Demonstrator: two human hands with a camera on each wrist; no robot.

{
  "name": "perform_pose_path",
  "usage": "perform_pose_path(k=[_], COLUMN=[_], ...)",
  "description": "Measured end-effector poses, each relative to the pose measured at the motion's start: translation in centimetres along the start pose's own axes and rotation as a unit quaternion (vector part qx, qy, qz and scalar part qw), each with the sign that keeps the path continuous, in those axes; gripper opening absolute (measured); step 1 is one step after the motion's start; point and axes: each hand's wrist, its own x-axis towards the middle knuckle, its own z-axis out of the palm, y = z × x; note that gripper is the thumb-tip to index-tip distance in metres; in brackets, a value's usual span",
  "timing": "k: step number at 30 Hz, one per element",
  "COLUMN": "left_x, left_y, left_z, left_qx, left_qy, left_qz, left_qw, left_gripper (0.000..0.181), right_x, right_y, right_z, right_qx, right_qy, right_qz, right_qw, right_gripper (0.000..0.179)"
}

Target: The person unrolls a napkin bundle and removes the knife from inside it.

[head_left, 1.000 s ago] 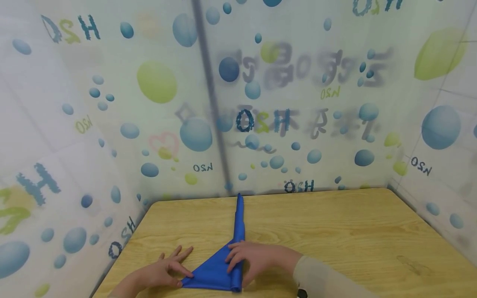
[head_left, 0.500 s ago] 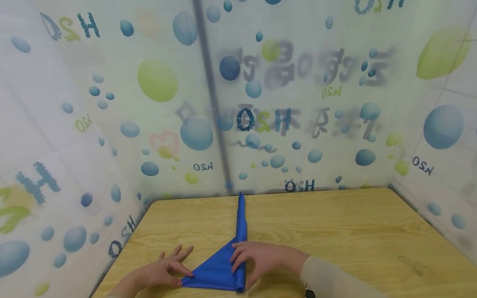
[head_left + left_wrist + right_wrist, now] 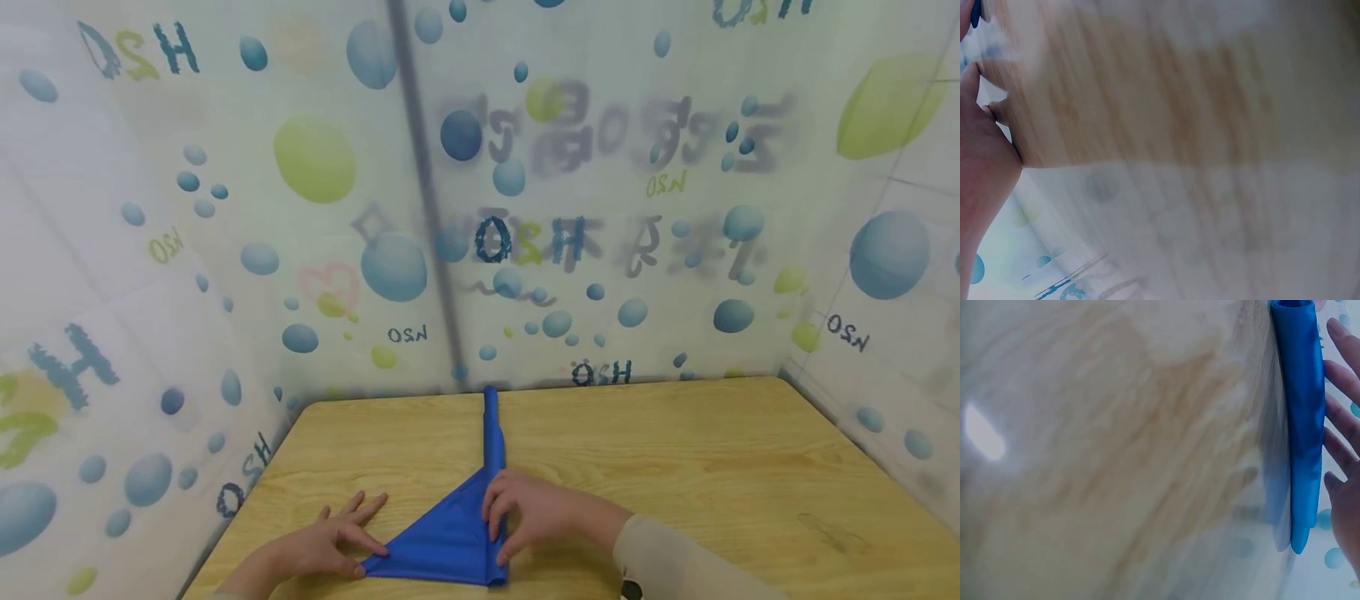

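A shiny blue cloth [image 3: 442, 542] lies on the wooden table, its left part spread flat as a triangle. Its right part is a long narrow roll [image 3: 493, 437] that points away toward the table's far edge. My left hand [image 3: 322, 546] rests at the cloth's left corner, thumb and index fingertip touching it, the other fingers extended. My right hand [image 3: 536, 512] holds the near part of the roll, with bent fingers over its top and the thumb on its right side. In the right wrist view the roll [image 3: 1304, 419] partly hides the fingertips [image 3: 1335, 375].
The wooden table [image 3: 675, 467] reaches back to a translucent curtain [image 3: 637, 275] printed with bubbles and letters. More of this curtain stands along the left and right sides.
My right hand has moved a little to the right together with the roll, and the flat triangle of cloth has grown wider. My left hand has stayed at the corner.
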Motion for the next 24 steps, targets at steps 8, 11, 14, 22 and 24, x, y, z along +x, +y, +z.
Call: perform_pose_path(k=[8, 11, 14, 22, 24], left_x=[0.1, 0.1, 0.1, 0.0, 0.0], left_y=[-0.4, -0.4, -0.4, -0.3, -0.3], left_z=[0.2, 0.2, 0.2, 0.0, 0.1], left_qx=[-0.003, -0.006, -0.006, -0.001, -0.001], left_qy=[-0.004, -0.004, -0.003, -0.002, -0.001], left_qz=[-0.005, -0.002, -0.002, -0.005, -0.005], left_qw=[1.0, 1.0, 1.0, 1.0, 1.0], left_gripper=[0.03, 0.03, 0.03, 0.029, 0.029], right_x=[0.2, 0.2, 0.1, -0.7, -1.0], right_y=[0.4, 0.6, 0.7, 0.8, 0.9], right_z=[0.4, 0.6, 0.6, 0.3, 0.2], right_qx=[-0.028, -0.048, -0.062, -0.046, -0.037], right_qy=[0.012, -0.007, -0.038, -0.089, -0.095], right_qz=[-0.024, -0.014, -0.012, -0.026, -0.027], right_qw=[0.9992, 0.9987, 0.9972, 0.9946, 0.9944], right_gripper=[0.031, 0.035, 0.04, 0.046, 0.047])
